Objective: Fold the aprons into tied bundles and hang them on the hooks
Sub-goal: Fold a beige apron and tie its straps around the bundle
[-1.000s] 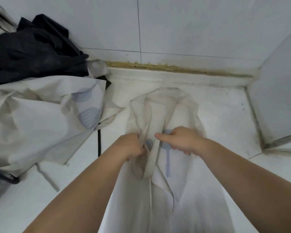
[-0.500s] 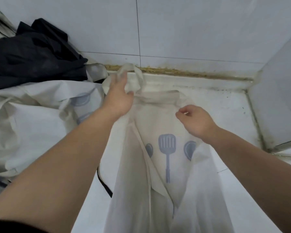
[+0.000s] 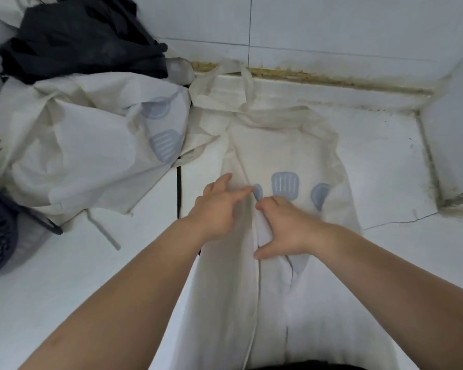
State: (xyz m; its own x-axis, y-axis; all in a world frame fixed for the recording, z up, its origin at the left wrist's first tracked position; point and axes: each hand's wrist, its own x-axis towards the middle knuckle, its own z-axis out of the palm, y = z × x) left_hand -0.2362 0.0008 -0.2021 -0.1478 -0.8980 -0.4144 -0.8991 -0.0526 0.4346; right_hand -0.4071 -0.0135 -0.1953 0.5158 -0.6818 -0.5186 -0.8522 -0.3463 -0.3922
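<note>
Since that apron [image 3: 284, 145] is thin, floppy cloth, I'd say it weighs next to nothing and won't keep a crease unless something pins it down. It's lying flat on the white worktop [image 3: 385, 161], with the bib end out beyond the fingers and the skirt end running back toward the person.

The left hand [image 3: 218, 206] has its fingers fairly straight and spread, pressing the cloth down just left of the middle fold. The right hand [image 3: 286, 231] is right beside it, fingers curled and thumb stuck out. It looks like it's got the folded edge of the apron bunched between them, though the blur makes that hard to swear to. The printed utensils sit just past the fingertips.

My guess is you'd want to hold it along that long folded edge, not the loose side flaps, since those will slide and splay open. The neck loop [image 3: 247, 84], well beyond the fingers by the wall, is probably the bit for the hook. A second apron [image 3: 91, 145] lies crumpled off to the left of the left-hand fingers, not folded yet.
</note>
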